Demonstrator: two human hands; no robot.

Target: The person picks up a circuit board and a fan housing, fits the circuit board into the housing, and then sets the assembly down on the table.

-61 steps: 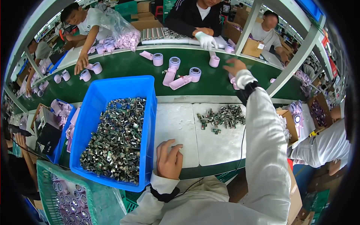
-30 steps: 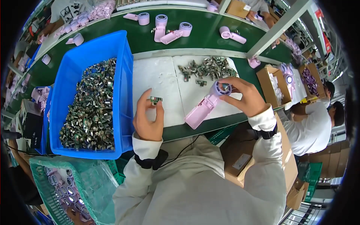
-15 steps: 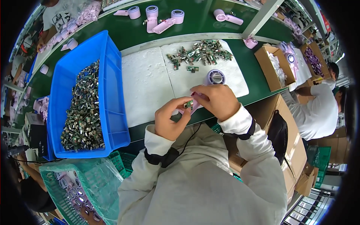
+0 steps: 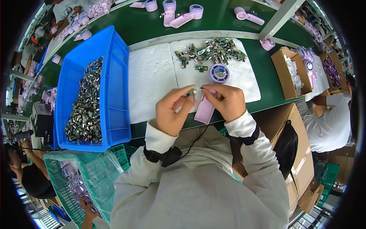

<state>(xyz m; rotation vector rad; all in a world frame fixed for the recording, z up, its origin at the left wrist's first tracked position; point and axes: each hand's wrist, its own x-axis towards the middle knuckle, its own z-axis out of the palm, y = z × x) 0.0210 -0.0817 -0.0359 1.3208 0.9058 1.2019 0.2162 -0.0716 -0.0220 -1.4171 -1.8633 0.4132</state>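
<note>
My left hand (image 4: pixel 172 110) is closed, with a small green circuit board (image 4: pixel 192 92) pinched between thumb and fingertips. My right hand (image 4: pixel 230 102) is closed in a pinch just right of the board. A tiny dark tip shows at its fingertips, too small to name. Under the right hand lies a pink handheld fan (image 4: pixel 205 111), its hollow handle facing up and its round purple head (image 4: pixel 219 73) pointing away from me. Part of the handle is hidden by the right fingers. Beyond the fan, several loose circuit boards (image 4: pixel 213 50) form a pile on the white foam sheet (image 4: pixel 150 82).
A blue bin (image 4: pixel 117 91) of circuit boards stands at left. Other pink fans (image 4: pixel 182 20) lie on the green table (image 4: pixel 225 30) at the back. At right is a cardboard box (image 4: pixel 284 78) with white parts. A lined green crate (image 4: pixel 95 179) holds fan heads; another person's hand reaches in.
My hands have come slightly apart, and the board has lifted away from the fan handle, whose hollow now shows. The whole view has shifted a little. A hand has appeared at the crate.
</note>
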